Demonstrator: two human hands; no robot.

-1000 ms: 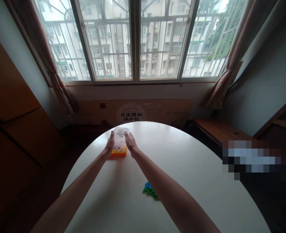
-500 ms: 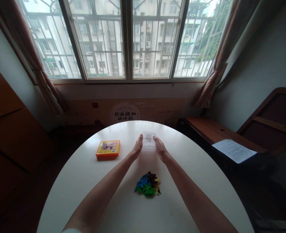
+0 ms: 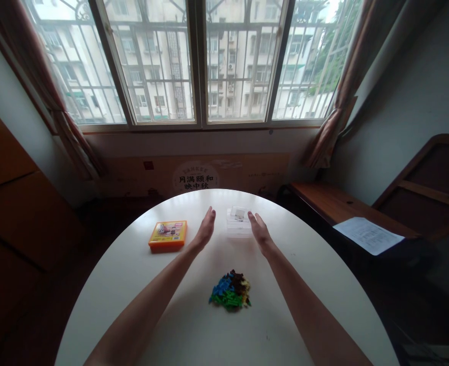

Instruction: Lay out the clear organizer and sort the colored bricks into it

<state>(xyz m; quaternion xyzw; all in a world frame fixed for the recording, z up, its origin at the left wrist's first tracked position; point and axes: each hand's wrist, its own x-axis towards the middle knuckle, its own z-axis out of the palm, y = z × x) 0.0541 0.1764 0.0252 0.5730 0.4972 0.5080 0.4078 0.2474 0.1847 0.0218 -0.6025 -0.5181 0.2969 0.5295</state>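
Note:
A clear plastic box (image 3: 238, 229) with a pale label stands on the white table (image 3: 132, 305), toward its far edge. My left hand (image 3: 206, 227) is held apart from the box on its left side, fingers stretched out and nothing in them. On the other side, my right hand (image 3: 260, 230) is open beside the box's right edge; whether it touches the box I cannot tell. Nearer to me, between my forearms, lies a pile of small plastic building pieces (image 3: 230, 292) in blue, green, dark brown and cream.
An orange flat box (image 3: 168, 237) with a printed lid sits left of my left hand. To the right of the table, a sheet of paper (image 3: 367, 235) lies by a wooden bench (image 3: 334, 201). A barred window (image 3: 201, 66) with curtains is ahead.
My left hand has moved left, away from the clear box. My right hand has shifted slightly right. Earlier, both hands were at the box's sides.

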